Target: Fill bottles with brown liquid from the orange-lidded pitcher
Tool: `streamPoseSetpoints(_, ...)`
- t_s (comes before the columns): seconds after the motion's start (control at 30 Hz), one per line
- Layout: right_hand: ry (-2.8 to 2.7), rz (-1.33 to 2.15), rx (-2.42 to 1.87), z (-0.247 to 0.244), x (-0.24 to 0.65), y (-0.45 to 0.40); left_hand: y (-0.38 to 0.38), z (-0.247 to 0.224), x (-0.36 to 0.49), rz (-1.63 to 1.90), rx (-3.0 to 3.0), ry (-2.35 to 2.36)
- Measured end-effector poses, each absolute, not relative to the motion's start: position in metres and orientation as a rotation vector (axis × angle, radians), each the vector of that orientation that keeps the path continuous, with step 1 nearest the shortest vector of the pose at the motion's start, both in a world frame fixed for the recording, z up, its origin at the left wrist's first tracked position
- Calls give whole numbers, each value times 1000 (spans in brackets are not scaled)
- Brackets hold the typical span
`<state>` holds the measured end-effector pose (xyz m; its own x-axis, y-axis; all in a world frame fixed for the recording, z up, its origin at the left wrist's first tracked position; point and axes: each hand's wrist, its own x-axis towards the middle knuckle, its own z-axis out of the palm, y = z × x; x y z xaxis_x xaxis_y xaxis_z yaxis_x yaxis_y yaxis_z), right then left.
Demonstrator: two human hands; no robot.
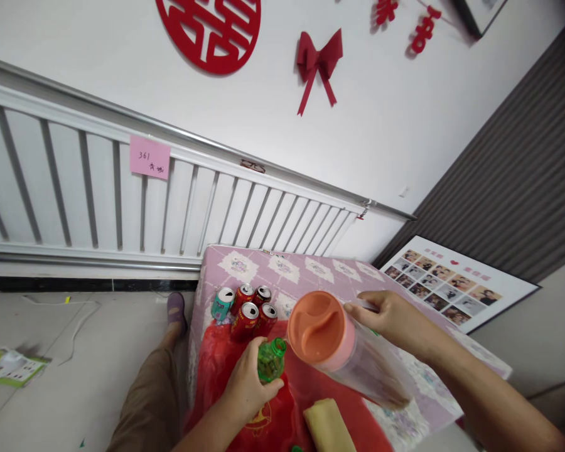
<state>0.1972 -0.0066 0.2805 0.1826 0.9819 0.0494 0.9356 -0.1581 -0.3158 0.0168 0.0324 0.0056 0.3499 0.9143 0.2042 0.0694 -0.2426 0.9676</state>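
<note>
My left hand (248, 380) is wrapped round a green plastic bottle (270, 359), whose uncapped mouth faces up. My right hand (390, 317) grips the handle of a clear pitcher (365, 370) with an orange lid (316, 328). The pitcher is tilted left, its lid close to the bottle's mouth. Some brownish liquid seems to lie low in the pitcher; no stream shows between the two. Behind the bottle stand a teal can (223, 304) and several red and dark drink cans (245, 319), their tops opened.
A folded yellow cloth (328, 427) lies on the red plastic sheet (211, 376) over a patterned tablecloth (268, 267). Behind the table is a white radiator (245, 210). A photo board (452, 282) leans at right; a power strip (14, 367) lies on the floor.
</note>
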Motion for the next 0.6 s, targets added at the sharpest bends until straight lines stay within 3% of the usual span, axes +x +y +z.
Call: streamPoseSetpoints(0.6,-1839,254,-2206,281,196,-7,33,4,18,1035,1607,905)
